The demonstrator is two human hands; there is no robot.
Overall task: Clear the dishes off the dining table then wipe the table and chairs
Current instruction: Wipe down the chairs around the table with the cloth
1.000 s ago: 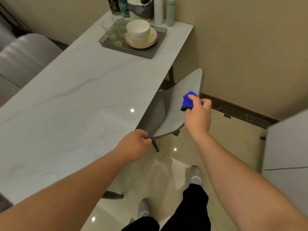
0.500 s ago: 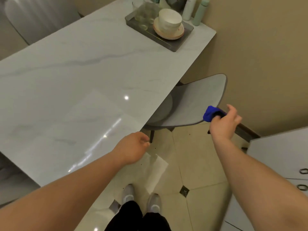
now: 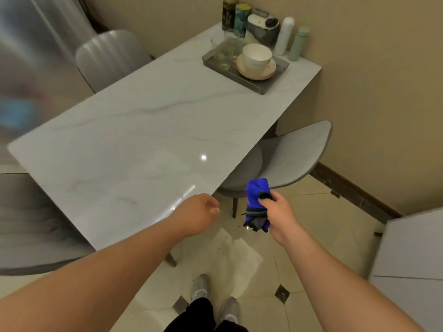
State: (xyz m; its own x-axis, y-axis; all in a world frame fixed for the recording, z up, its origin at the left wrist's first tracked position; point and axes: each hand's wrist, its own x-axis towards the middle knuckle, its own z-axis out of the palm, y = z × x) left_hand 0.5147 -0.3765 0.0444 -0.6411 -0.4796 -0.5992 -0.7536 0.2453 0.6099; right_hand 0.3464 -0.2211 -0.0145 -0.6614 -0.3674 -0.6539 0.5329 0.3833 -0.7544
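Observation:
My right hand (image 3: 279, 213) grips a bunched blue cloth (image 3: 257, 194) in the air, just off the near right corner of the white marble table (image 3: 143, 140). A grey chair (image 3: 294, 159) stands pushed under the table's right side, behind the cloth. My left hand (image 3: 200, 212) hovers over the table's near corner with fingers curled and nothing in it. On the far end of the table a grey tray (image 3: 261, 86) carries stacked white bowls (image 3: 256, 59) on plates and several glasses (image 3: 225, 52).
Bottles and tins (image 3: 284, 35) stand against the wall behind the tray. A second grey chair (image 3: 107, 56) sits at the far left side, a third (image 3: 31, 224) at the near left. A white cabinet (image 3: 412, 255) is at the right. My feet (image 3: 215, 298) stand on tiled floor.
My left hand let go of the right chair's edge. My right hand drew the cloth back from the chair toward me. The view pulled back and shows the whole table.

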